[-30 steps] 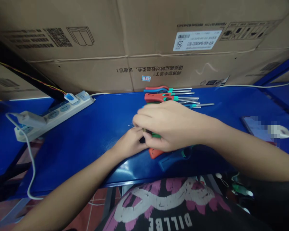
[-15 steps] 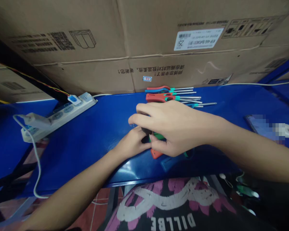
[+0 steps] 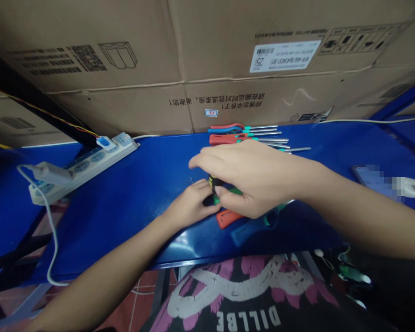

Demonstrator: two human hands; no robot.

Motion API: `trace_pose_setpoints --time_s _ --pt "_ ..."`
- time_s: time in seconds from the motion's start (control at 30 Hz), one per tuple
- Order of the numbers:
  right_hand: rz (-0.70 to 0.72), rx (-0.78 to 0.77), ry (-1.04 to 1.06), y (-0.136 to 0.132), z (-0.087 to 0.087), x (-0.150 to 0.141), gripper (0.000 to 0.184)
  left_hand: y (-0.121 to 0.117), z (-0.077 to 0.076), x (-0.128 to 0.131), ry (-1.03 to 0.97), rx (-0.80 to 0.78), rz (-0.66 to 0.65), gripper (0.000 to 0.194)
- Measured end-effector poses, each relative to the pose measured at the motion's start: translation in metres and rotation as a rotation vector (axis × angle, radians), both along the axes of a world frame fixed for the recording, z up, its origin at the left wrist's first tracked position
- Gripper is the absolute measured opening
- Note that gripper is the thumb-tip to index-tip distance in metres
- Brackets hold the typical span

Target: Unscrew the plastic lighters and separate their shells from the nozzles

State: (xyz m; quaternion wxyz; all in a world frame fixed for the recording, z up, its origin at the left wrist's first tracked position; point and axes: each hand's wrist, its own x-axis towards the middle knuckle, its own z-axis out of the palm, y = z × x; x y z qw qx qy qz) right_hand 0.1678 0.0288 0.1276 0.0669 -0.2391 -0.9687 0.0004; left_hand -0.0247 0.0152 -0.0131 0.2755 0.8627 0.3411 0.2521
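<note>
From the head camera, the right hand [image 3: 259, 177] reaches in from about 3 o'clock and arches over a green-and-black tool handle [image 3: 228, 190], and its grip looks clenched, with the fingers and thumb closed around the green part. The left hand [image 3: 190, 200] comes in from about 7 o'clock and is curled at the handle's dark end, its fingertips at or just beside it; whether the left grip bears any of the load, I cannot tell. The handle sits on the near side of the blue steel counter [image 3: 124, 221], between the two hands and mostly under the right one. Its long axis runs nearly level across the view, with the black end pointing toward 9 o'clock and the green body toward 3 o'clock, so the black end lies nearer the left hand. Just below the right hand lie an orange handle [image 3: 226, 219] and a blue screwdriver handle [image 3: 251, 229] with a teal collar. Toward 12 o'clock, a row of red and blue screwdrivers [image 3: 228, 136] lies side by side, with steel shafts pointing toward 3 o'clock. A tiny metal sliver [image 3: 190, 180] sits just beyond the left fingertips.
</note>
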Motion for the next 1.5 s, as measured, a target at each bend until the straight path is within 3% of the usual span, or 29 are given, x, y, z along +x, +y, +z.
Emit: trace_pose_setpoints --time_s 0.37,0.53,0.67,0.83,1.03,1.27,1.5 --pt "-0.024 -0.117 0.163 0.003 -0.005 0.008 0.015 -0.001 0.000 -0.001 -0.030 0.067 -0.005 0.026" --pt "-0.166 -0.024 0.493 0.000 -0.003 0.034 0.008 0.001 0.004 -0.004 -0.056 0.080 -0.064 0.016" --pt "-0.301 0.153 0.659 0.000 -0.021 0.057 0.007 0.004 0.009 -0.006 -0.033 0.054 -0.143 0.008" --pt "-0.341 0.239 0.694 0.007 -0.052 0.071 0.008 0.008 0.018 -0.006 0.086 0.076 -0.184 0.010" --pt "-0.321 0.331 0.781 0.008 -0.067 0.074 0.009 0.022 0.040 0.000 0.473 0.408 -0.319 0.018" --pt "-0.285 0.263 0.755 0.002 -0.069 0.070 0.008 0.031 0.040 0.011 0.636 0.582 -0.387 0.030" --pt "-0.198 0.081 0.865 -0.014 -0.063 0.050 0.009 0.029 0.040 0.013 0.526 0.417 -0.277 0.029"
